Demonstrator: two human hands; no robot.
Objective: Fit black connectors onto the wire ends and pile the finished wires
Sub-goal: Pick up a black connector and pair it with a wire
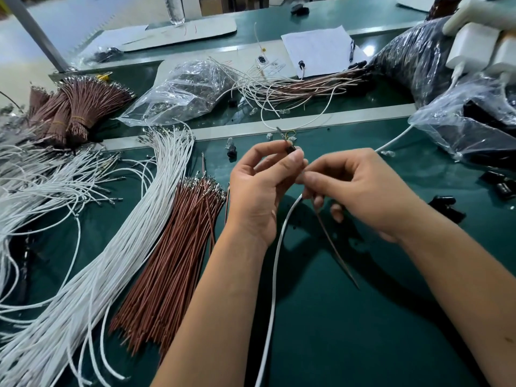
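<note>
My left hand pinches a small black connector between thumb and fingertips above the green table. My right hand pinches the upper ends of a white wire and a brown wire just below the connector. Both wires hang down toward me. A fan of loose white wires and a bundle of brown wires lie to the left. A pile of wires with fitted connectors lies at the back.
Loose black connectors lie on the green table at the right, one more ahead of my left hand. Clear plastic bags, a black bag, tied brown wire bundles and paper crowd the back.
</note>
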